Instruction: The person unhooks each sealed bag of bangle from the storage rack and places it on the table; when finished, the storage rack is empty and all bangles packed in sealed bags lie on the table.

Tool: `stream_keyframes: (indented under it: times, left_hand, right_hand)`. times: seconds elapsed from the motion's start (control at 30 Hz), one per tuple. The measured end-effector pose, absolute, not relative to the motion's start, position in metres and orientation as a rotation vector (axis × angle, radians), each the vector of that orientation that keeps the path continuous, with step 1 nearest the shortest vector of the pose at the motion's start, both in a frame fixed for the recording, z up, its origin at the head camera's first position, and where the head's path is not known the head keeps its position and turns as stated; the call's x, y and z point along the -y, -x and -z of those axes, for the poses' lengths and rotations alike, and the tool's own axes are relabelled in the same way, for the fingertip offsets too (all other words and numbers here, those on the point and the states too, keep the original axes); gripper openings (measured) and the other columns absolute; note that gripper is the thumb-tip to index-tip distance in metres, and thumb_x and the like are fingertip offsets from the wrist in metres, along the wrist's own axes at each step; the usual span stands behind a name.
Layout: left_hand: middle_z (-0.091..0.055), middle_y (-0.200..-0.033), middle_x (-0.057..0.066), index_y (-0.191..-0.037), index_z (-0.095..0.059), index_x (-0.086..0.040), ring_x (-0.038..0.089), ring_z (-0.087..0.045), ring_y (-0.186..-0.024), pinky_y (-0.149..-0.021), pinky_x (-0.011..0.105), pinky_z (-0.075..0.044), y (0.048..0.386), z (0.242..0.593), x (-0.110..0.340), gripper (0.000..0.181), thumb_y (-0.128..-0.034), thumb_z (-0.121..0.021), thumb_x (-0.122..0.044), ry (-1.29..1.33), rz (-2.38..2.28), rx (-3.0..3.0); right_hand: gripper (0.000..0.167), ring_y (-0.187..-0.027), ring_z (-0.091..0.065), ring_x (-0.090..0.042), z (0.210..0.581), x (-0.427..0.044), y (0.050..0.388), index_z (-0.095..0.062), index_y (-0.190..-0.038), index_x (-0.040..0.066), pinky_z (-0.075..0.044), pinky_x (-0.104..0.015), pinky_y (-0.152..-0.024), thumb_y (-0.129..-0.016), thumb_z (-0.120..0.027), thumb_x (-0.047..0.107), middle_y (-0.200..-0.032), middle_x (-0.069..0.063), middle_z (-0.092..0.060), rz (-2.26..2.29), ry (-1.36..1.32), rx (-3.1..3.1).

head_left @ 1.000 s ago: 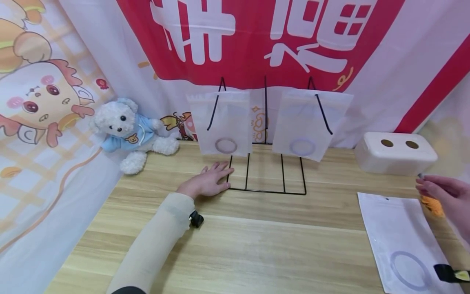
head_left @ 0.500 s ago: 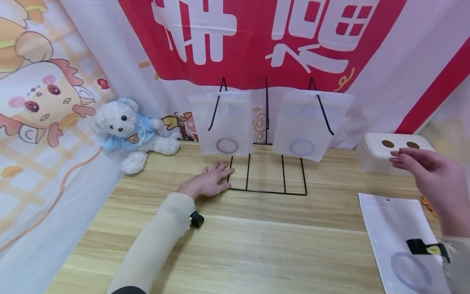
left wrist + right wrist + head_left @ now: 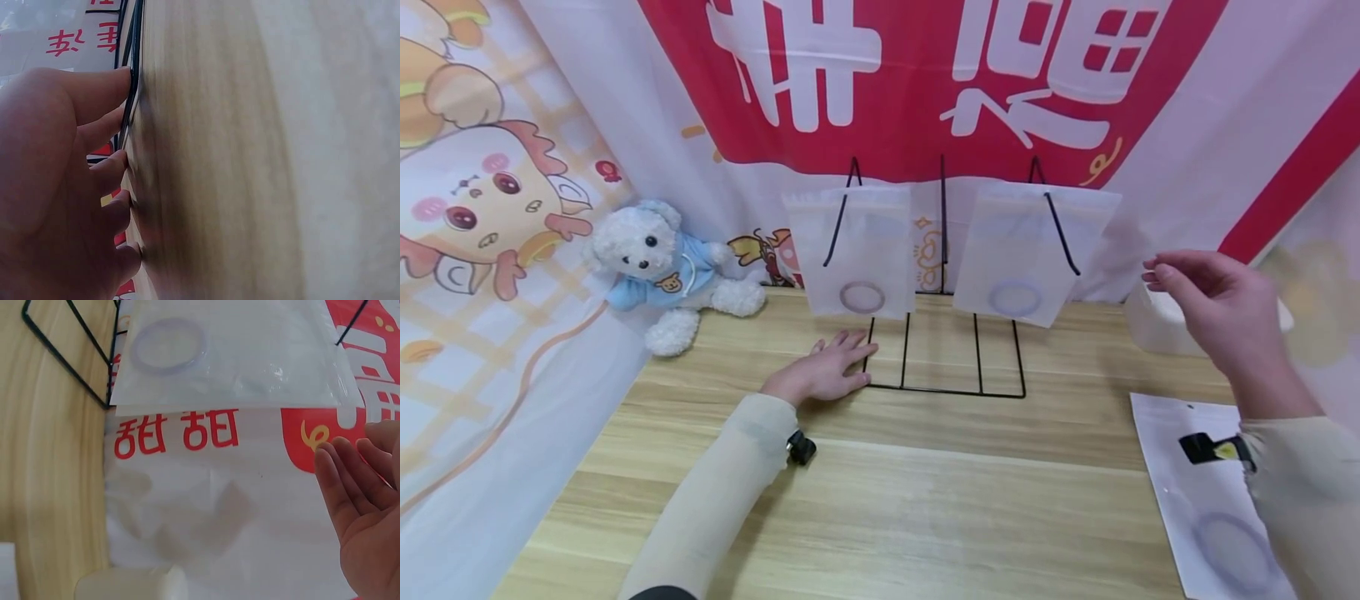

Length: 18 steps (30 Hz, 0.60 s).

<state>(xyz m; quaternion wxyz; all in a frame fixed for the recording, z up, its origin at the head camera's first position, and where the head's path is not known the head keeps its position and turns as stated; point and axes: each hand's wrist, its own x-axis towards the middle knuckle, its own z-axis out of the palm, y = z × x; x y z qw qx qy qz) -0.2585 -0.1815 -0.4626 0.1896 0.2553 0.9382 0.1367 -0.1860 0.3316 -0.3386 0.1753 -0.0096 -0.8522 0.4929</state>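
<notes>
My left hand [image 3: 820, 371] lies on the wooden table with its fingers spread. Its fingers rest at the left end of the base of a black wire rack [image 3: 940, 390]; the left wrist view shows thumb and fingertips against the wires. Two frosted white bags hang on the rack's prongs. The left bag [image 3: 857, 242] shows a brownish ring near its bottom, the right bag [image 3: 1033, 242] a pale purple one. My right hand [image 3: 1221, 308] is raised right of the rack, fingers loosely bent, with nothing visible in them. A third bag [image 3: 1180, 475] lies on the table, partly behind my right forearm.
A white box with round holes [image 3: 1157, 325] stands behind my right hand, mostly covered. At the back left sits a white plush bear [image 3: 655, 267] in a blue top. A printed cloth [image 3: 917, 92] hangs behind the rack.
My right hand has risen and moved left from the table's right edge, crossing in front of the white box. The small grey thing at its fingertips no longer shows. My left hand stays put.
</notes>
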Motion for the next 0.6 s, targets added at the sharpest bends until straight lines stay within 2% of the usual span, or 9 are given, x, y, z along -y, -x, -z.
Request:
stream_keyframes:
  times: [0.3, 0.6]
  left_hand:
    - [-0.010, -0.183, 0.013, -0.172, -0.031, -0.024, 0.045, -0.004, -0.169, -0.134, 0.071, 0.000, 0.260, 0.463, 0.184, 0.068, -0.1118, -0.050, -0.049, -0.733, -0.453, -2.614]
    - [-0.010, -0.183, 0.012, -0.172, -0.030, -0.023, 0.043, -0.005, -0.169, -0.135, 0.070, -0.002, 0.260, 0.465, 0.184, 0.067, -0.1125, -0.051, -0.045, -0.727, -0.397, -2.635]
  right_hand:
    - [0.042, -0.100, -0.068, 0.002, 0.324, -0.310, 0.219, -0.073, -0.139, 0.022, -0.053, -0.003, -0.081, -0.102, -0.074, 0.041, -0.113, 0.021, -0.071, -1.462, 0.101, 2.330]
    - [0.051, -0.106, -0.066, -0.006, 0.321, -0.288, 0.242, -0.071, -0.141, 0.025, -0.056, -0.007, -0.087, -0.096, -0.078, 0.048, -0.127, 0.013, -0.072, -1.536, 0.095, 2.257]
